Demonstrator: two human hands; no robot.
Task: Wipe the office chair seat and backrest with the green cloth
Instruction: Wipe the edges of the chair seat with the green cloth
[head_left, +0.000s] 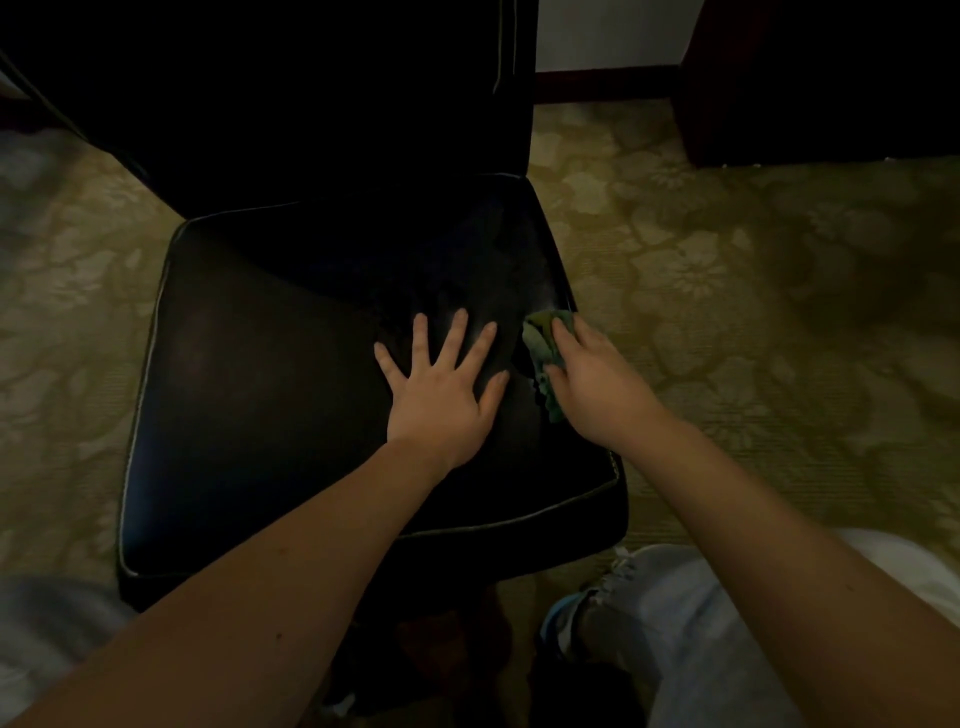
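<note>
Your right hand (592, 379) grips the bunched green cloth (543, 353) at the right edge of the seat (270, 364); your left hand (441, 384) lies flat, fingers spread, bracing mid-seat. Looks like seat wiping is underway, but it's too dark to judge how much is covered. Backrest (311, 93) likely still to do.

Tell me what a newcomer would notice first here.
Two bare hands on the dark seat: the left hand lies flat near its middle, fingers spread, while the right hand holds a bunched green cloth at the seat's right edge. Around it spreads a pale flower-patterned carpet.
</note>
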